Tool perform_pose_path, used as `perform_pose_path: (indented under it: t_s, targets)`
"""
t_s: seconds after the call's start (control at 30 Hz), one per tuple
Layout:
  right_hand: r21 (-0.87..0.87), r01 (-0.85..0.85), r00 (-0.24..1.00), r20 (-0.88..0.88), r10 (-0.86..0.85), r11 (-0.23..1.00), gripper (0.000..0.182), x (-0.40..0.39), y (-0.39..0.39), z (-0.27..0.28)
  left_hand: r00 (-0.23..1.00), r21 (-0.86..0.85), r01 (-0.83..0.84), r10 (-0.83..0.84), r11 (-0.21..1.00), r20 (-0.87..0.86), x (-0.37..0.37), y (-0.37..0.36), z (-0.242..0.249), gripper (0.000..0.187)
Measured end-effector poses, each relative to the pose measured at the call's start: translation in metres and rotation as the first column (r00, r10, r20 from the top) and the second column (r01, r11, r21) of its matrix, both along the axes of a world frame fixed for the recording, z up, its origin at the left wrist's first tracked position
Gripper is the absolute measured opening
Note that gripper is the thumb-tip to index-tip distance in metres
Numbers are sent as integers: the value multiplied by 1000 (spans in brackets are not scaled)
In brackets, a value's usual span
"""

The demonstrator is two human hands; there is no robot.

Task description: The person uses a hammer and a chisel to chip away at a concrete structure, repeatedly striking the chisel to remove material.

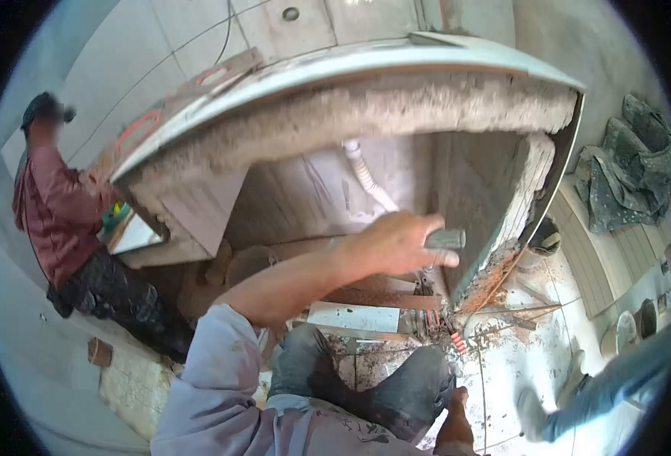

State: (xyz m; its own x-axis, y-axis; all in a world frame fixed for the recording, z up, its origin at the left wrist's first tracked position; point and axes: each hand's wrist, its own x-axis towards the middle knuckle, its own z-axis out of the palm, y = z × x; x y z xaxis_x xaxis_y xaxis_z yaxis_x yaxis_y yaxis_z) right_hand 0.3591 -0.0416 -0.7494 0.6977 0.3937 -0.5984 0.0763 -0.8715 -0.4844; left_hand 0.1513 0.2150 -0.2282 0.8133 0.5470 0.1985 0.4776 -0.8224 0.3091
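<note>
My left hand [396, 245] reaches forward under a concrete counter slab [366, 106] and is closed around a short grey handle [445, 239]. The handle is pressed against the front edge of a grey upright tile panel [476, 205] that clads the counter's side support. My left arm wears a pale lilac sleeve [214, 365]. My right hand [455, 422] shows only partly at the bottom, resting beside my bent knee [404, 395] in dark trousers; its fingers are hard to read.
A person in a maroon shirt [54, 216] crouches at the left. Another person's jeans leg and white shoe [533, 414] stand at the right. A white corrugated drain pipe [366, 175] hangs under the counter. Debris and red spacers [457, 342] litter the dusty floor. Crumpled cloth [632, 167] lies right.
</note>
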Motion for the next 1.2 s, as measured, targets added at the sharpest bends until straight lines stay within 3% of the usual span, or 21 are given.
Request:
perform_pose_path:
  t_s: [0.13,0.17,0.2,0.3,0.33,0.37,0.4,0.43,0.47,0.5,0.53,0.57,0.6,0.63,0.7,0.77,0.9,1.03,1.1,1.13,1.2]
  targets:
    - [96,93,981,-177,-75,991,23,7,-38,36,996,-211,91,-87,973,29,19,3,47,56]
    - [99,-24,991,-127,36,995,22,5,-49,53,994,-264,105,-106,959,8,26,-3,61,56]
    - [130,236,944,-265,-196,963,24,-10,-48,129,990,-358,140,-138,923,30,34,-9,75,55]
    - [179,448,768,-579,-275,876,27,-27,-79,202,969,-551,192,-245,812,-24,56,-21,131,51]
    - [19,420,804,-473,-362,907,28,-43,-71,264,946,-571,252,-322,781,-23,62,-22,149,53]
    - [75,375,843,-442,-307,924,27,-53,-84,268,920,-597,304,-391,742,-17,65,-23,163,56]
    - [9,398,819,-455,-350,918,26,-65,-79,328,894,-611,304,-441,731,-82,69,-17,177,51]
    - [45,275,882,-408,-234,960,27,-73,-80,363,873,-634,313,-477,707,-101,74,-14,200,51]
    - [-13,335,880,-352,-318,942,29,-87,-67,428,888,-744,186,-435,641,-152,77,-13,226,48]
    - [99,296,944,-186,-274,950,30,-103,-81,408,892,-833,40,-396,552,-220,75,-11,243,46]
    - [123,376,910,-236,-341,919,28,-114,-56,500,895,-858,56,-406,511,-183,70,-4,248,44]
    - [247,344,937,-154,-314,906,25,-127,-60,499,898,-880,81,-418,468,-140,66,5,250,43]
    - [270,331,937,-207,-282,904,25,-135,-54,543,904,-868,155,-422,473,-69,61,11,250,44]
    - [341,474,859,-383,-341,812,27,-149,-50,561,901,-845,240,-434,479,10,59,19,250,46]
    - [293,576,790,-440,-428,763,27,-185,-48,562,860,-873,226,-510,433,-30,60,34,255,48]
    - [377,403,910,-71,-408,834,28,-232,-44,548,833,-894,169,-544,416,-96,50,40,256,49]
    - [235,668,736,-348,-581,706,31,-294,-22,571,814,-963,77,-573,258,-88,53,42,239,47]
    - [288,616,786,-279,-551,733,32,-324,-28,551,781,-952,-80,-575,296,-244,66,46,225,49]
    - [239,651,744,-387,-544,721,32,-335,-36,561,729,-938,-202,-597,281,-336,62,59,217,47]
    - [230,631,768,-318,-556,741,32,-321,-35,577,712,-878,-170,-561,447,-423,58,48,232,44]
    - [221,619,783,-245,-571,754,35,-313,-34,587,696,-894,-201,-584,401,-418,54,52,232,44]
